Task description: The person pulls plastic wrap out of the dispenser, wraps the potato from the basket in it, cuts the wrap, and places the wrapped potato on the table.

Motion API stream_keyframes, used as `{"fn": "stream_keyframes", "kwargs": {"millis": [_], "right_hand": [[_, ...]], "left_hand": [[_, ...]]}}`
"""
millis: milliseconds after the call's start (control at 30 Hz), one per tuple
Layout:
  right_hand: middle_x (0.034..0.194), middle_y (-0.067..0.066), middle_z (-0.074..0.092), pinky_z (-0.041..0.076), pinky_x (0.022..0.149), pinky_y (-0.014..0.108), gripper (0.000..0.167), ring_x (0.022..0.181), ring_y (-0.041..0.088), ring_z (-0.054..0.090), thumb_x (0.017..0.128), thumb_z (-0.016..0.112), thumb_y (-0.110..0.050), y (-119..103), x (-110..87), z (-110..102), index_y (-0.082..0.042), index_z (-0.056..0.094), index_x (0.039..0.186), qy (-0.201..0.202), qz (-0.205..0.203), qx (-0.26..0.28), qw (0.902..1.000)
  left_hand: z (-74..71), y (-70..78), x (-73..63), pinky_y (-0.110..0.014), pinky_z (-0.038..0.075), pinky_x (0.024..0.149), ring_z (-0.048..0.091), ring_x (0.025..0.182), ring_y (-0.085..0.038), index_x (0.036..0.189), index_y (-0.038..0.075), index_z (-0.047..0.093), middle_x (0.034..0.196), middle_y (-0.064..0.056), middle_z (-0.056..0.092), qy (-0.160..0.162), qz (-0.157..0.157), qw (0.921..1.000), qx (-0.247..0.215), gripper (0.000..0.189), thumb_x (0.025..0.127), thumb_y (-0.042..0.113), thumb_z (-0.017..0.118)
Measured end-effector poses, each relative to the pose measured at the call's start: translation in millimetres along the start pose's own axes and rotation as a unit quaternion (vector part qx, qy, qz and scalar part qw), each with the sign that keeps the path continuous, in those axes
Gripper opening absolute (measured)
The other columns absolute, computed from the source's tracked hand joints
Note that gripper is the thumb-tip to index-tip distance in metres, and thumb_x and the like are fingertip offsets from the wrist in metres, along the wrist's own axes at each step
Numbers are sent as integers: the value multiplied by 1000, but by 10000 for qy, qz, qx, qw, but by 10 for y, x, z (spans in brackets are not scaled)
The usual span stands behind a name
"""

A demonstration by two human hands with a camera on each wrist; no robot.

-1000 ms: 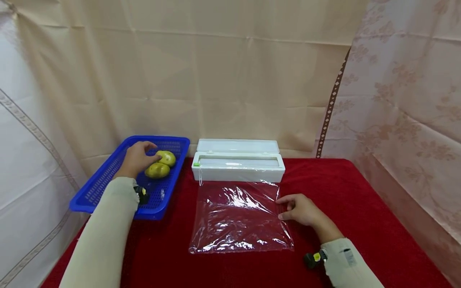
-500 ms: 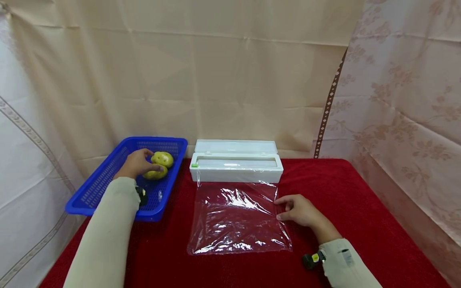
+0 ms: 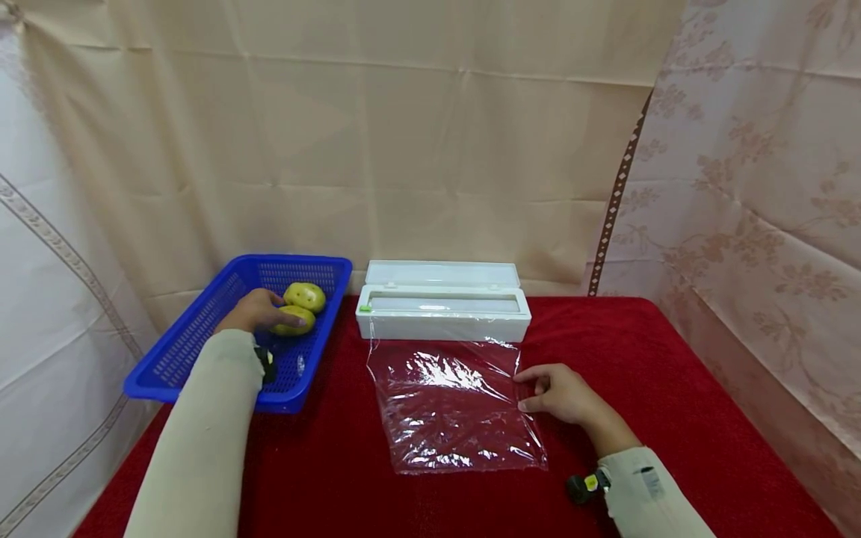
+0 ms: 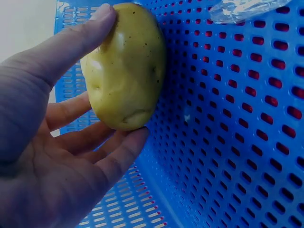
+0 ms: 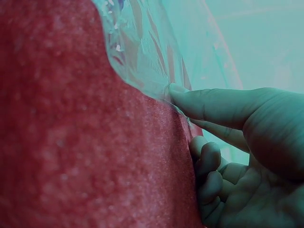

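My left hand (image 3: 255, 310) is in the blue basket and grips the nearer potato (image 3: 297, 321). In the left wrist view the thumb lies along one side of this yellow, speckled potato (image 4: 128, 66), with the fingers curled around the other. A second potato (image 3: 305, 297) lies just behind it. Clear plastic wrap (image 3: 451, 403) stretches from a white dispenser box (image 3: 444, 327) across the red cloth. At its right edge, my right hand (image 3: 565, 396) pinches the film. Thumb and forefinger meet at the film's edge (image 5: 142, 88) in the right wrist view, the other fingers curled.
The blue basket (image 3: 311, 388) has perforated walls and stands at the left of the cloth-covered table (image 3: 673, 388). A small clear plastic scrap (image 4: 242, 9) lies inside it. The dispenser's white lid (image 3: 442, 273) is raised at the back, near the beige curtain (image 3: 430, 149).
My left hand has come down from beside the farther potato and now grips the nearer one. The film's lower left corner has drawn inward to the right. My right hand stays in place.
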State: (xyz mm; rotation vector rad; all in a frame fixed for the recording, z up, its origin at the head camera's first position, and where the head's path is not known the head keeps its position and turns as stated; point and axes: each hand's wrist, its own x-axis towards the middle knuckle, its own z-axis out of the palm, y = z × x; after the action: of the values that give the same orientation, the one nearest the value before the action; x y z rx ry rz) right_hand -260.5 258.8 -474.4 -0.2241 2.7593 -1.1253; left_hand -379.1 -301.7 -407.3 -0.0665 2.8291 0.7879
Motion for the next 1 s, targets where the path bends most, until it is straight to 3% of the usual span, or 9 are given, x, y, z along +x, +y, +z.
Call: {"fn": "stream_keyframes", "kwargs": {"millis": [133,233,333,467,633,833,1000], "right_hand": [[76,5,57,43,59,31,41,70,19,51,79,89,-14,-7,1,7,-12,77,118,-20,6,21,10000],[75,5,56,42,58,30,42,69,19,51,78,90,-14,-14,1,11,-12,77,118,-30,-15,52,10000],[75,5,56,42,58,30,42,69,19,51,78,90,-14,-6,8,14,-12,77,117,-29,-44,29,10000],[76,5,56,43,59,31,41,70,19,51,78,90,-15,20,20,10,-13,77,117,-4,-38,9,10000],[77,6,57,44,59,31,42,71,20,51,78,90,-15,43,30,-5,-13,77,117,8,30,41,10000],[77,5,57,43,59,31,41,71,20,51,78,90,-14,40,19,2,-14,77,117,24,24,16,10000],[78,6,57,44,59,31,41,71,20,51,78,90,-14,30,17,7,-13,77,117,21,53,22,10000]], "left_hand": [[3,-19,-9,-49,52,91,60,105,-34,125,-11,62,116,-23,67,-16,-114,9999,30,81,80,53,84],[-6,-15,-28,-41,51,81,58,93,-28,112,-6,67,98,-11,64,44,-152,9999,63,73,78,55,86],[-9,-2,-51,-40,50,79,57,90,-27,101,-2,69,90,-7,61,96,-179,9997,98,66,77,58,86],[-14,30,-86,-46,51,86,57,97,-31,93,1,73,93,-10,66,234,-203,9994,121,65,74,63,85],[-39,46,-79,-45,50,82,57,93,-32,90,2,74,90,-10,67,669,-144,9976,119,67,72,65,85],[-135,90,-129,-45,50,77,58,93,-34,101,-2,73,100,-19,70,1278,43,9918,3,78,70,68,85],[-256,173,-221,-46,50,80,59,99,-35,116,-4,69,113,-22,68,1320,86,9911,-129,92,70,75,81]]}}
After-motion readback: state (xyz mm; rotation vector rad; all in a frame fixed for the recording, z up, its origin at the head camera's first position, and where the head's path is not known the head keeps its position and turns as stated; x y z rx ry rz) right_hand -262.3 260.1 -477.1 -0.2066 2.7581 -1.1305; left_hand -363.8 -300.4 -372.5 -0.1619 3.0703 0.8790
